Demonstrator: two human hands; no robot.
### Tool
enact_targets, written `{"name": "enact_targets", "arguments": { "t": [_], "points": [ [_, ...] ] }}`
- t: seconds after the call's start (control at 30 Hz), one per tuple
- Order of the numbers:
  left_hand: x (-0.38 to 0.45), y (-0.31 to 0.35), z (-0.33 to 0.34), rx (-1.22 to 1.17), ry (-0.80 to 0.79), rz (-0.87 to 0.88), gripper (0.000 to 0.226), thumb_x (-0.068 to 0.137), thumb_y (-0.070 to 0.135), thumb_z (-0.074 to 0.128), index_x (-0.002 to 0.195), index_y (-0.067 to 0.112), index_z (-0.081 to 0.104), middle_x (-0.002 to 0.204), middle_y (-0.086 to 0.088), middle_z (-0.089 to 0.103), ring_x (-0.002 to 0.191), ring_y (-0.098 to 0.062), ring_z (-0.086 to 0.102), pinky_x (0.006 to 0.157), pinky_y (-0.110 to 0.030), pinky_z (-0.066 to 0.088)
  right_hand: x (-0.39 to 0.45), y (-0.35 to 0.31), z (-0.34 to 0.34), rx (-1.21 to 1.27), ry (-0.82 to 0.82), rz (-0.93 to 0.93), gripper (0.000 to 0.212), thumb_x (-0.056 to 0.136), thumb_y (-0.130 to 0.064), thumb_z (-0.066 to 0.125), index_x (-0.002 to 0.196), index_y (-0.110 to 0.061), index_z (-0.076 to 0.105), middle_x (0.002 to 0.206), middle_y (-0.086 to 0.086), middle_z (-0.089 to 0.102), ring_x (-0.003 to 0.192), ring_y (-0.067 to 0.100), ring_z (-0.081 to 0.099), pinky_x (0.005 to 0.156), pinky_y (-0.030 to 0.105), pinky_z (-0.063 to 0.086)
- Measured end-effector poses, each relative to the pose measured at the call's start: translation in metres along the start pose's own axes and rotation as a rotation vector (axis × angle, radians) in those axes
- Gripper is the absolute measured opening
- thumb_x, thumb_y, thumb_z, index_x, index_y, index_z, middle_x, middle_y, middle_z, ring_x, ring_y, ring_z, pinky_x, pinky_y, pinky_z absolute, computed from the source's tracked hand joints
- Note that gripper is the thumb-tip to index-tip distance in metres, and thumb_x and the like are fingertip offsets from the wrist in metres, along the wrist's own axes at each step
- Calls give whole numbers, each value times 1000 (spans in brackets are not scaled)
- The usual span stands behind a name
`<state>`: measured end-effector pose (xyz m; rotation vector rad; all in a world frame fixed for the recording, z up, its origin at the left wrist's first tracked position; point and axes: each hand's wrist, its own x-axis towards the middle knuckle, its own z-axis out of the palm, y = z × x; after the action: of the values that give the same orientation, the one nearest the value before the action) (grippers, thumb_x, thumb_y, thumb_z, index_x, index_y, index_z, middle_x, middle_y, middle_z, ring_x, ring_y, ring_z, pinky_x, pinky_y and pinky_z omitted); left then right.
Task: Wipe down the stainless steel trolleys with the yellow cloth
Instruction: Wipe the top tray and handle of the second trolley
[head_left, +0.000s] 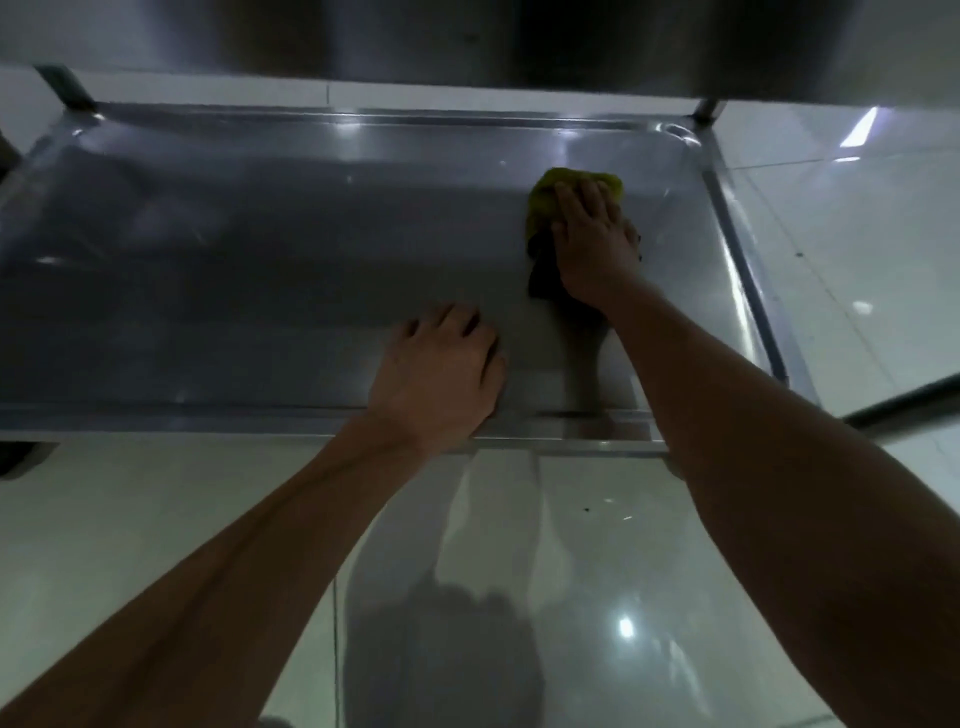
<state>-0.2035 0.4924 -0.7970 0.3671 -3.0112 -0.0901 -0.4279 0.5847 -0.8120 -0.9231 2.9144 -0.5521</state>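
Observation:
A low stainless steel trolley shelf (234, 291) with a raised rim fills the middle of the head view. The yellow cloth (540, 200) lies bunched on the shelf's right part, near the far right corner. My right hand (592, 239) presses flat on top of the cloth, fingers spread over it. My left hand (441, 369) rests palm down on the shelf just inside the near rim, fingers slightly curled, holding nothing. Part of the cloth is hidden under my right hand.
An upper steel shelf (467, 41) overhangs the far side. Upright trolley legs stand at the far left (67, 88) and far right (709, 111) corners. Glossy white floor tiles (857, 234) surround the trolley. A dark wheel (21, 457) shows at the left edge.

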Motion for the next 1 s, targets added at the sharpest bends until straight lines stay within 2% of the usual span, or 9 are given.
{"name": "enact_targets", "arguments": {
  "t": [0.2,0.3,0.43,0.57,0.77,0.87,1.0],
  "points": [
    [16,62,14,-37,-31,22,39,97,43,36,115,22,63,125,-1,59,115,-27,54,95,-43,42,-41,87,-36,-40,70,117,52,105,-30,32,157,-23,23,166,6,12,153,26,7,121,48,13],
    [14,67,18,-38,-64,13,45,97,43,30,124,22,60,136,-2,54,129,-27,47,105,-46,38,-63,104,-45,-48,71,108,52,105,-28,33,156,-22,24,165,8,13,153,28,8,121,48,14],
    [7,68,18,-16,-118,25,48,99,40,33,141,21,46,152,-2,39,146,-27,28,116,-55,26,-94,105,-51,-47,47,160,52,106,-29,31,157,-26,21,167,4,8,154,24,3,121,48,10],
    [4,74,13,-24,-126,-9,47,99,35,36,142,19,44,151,-2,35,146,-26,24,114,-58,26,-137,96,-55,-52,9,192,52,107,-31,28,158,-29,17,167,0,3,154,21,-1,121,45,7],
    [-6,80,9,-35,-146,-49,49,101,39,32,146,20,38,154,-4,31,146,-30,21,113,-60,23,-202,83,-54,-36,13,154,51,107,-29,31,157,-26,22,167,3,8,153,23,4,120,47,10],
    [-16,72,5,-69,-146,-41,47,102,38,32,145,21,42,155,-5,33,147,-30,22,114,-57,24,-215,73,-51,-57,36,166,51,107,-31,30,157,-26,23,166,3,10,153,22,6,121,47,11],
    [-42,49,-4,-101,-71,-8,39,101,34,37,134,20,53,149,-4,42,144,-27,29,112,-51,28,-221,52,-45,-110,37,200,53,106,-36,29,157,-24,20,167,5,7,153,26,2,122,50,9]
  ]
}}
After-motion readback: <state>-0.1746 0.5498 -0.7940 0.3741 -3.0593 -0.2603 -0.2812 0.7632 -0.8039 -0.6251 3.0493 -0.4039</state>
